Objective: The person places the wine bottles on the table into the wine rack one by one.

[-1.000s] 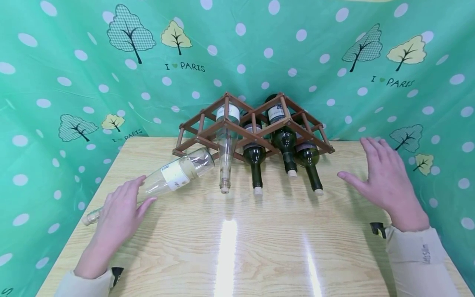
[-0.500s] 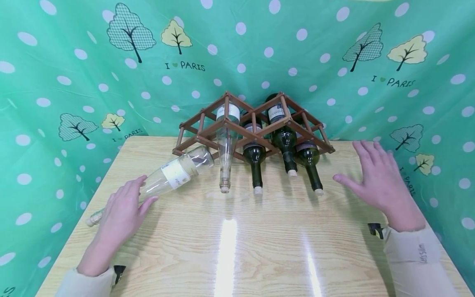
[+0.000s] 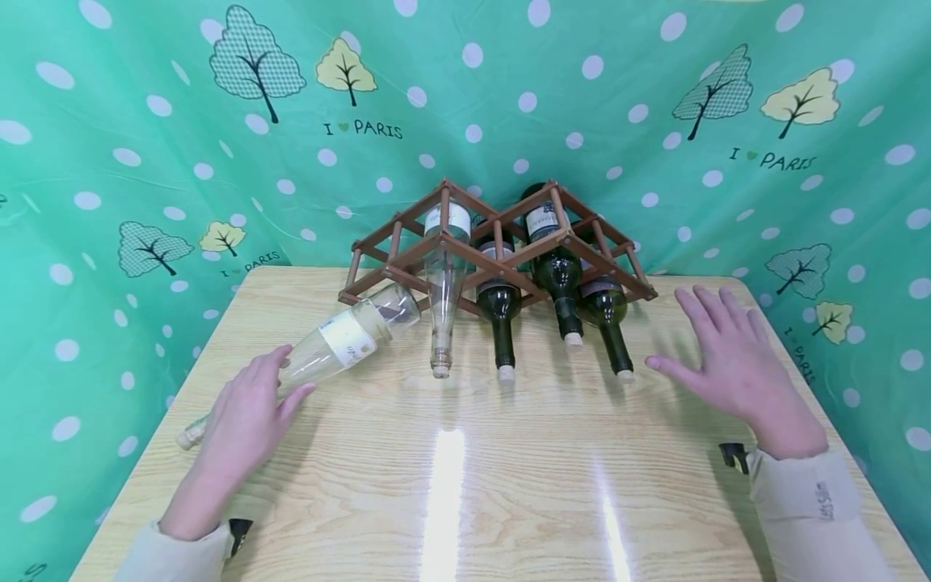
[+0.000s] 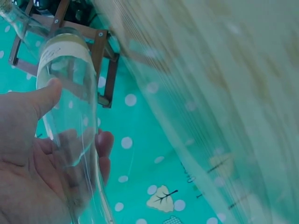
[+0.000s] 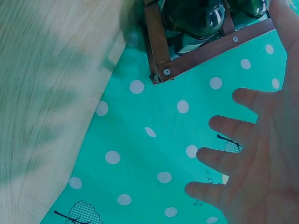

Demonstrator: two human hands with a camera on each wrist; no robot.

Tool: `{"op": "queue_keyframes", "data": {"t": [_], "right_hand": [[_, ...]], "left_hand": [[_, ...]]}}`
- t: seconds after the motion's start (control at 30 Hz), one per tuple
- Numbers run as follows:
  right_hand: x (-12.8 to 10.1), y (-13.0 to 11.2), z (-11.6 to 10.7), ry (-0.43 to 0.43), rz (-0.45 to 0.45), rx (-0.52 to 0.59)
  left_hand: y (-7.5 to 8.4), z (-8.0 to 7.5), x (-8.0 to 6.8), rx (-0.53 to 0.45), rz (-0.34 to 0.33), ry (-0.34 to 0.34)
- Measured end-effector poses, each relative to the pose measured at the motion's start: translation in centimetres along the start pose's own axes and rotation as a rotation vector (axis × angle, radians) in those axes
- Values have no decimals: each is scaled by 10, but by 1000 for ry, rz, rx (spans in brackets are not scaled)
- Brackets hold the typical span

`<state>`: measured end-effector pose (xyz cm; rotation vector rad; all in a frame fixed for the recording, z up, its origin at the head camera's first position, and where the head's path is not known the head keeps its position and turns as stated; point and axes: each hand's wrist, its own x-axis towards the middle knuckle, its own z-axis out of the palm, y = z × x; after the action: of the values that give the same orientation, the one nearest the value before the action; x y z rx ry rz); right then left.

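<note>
My left hand point(image 3: 247, 416) grips a clear glass wine bottle point(image 3: 311, 356) with a white label and a corked neck. In the left wrist view the thumb lies along one side of this bottle point(image 4: 70, 112), and the fingers curl round the other. The bottle lies slanted, its base close to the lower left front of a brown wooden wine rack point(image 3: 389, 267); whether they touch I cannot tell. My right hand point(image 3: 735, 364) is spread with nothing in it, to the right of the rack. Its fingers stand apart in the right wrist view.
In the rack rest another clear bottle point(image 3: 444, 283) and several dark green ones, including one green bottle point(image 3: 558, 275) higher up, corks toward me. The rack stands at the back of the wooden table point(image 3: 524, 477), against a green dotted curtain point(image 3: 473, 97).
The left hand and its bottle have shifted slightly right, the corked end most. My right hand has come a little left and toward me. The rack stays put.
</note>
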<state>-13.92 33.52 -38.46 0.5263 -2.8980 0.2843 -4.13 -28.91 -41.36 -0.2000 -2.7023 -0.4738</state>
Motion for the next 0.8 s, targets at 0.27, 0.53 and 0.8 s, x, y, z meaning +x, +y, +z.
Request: {"op": "queue_keyframes", "data": {"t": [0.27,0.53,0.8], "right_hand": [[0,-6,1,-25,-7,13],[-1,-11,1,-25,-10,11],[0,-13,0,-18,-15,4]], "left_hand": [[3,1,0,0,-57,-21],[14,-1,1,-4,-133,-74],[25,2,-1,-36,-188,-121]]}}
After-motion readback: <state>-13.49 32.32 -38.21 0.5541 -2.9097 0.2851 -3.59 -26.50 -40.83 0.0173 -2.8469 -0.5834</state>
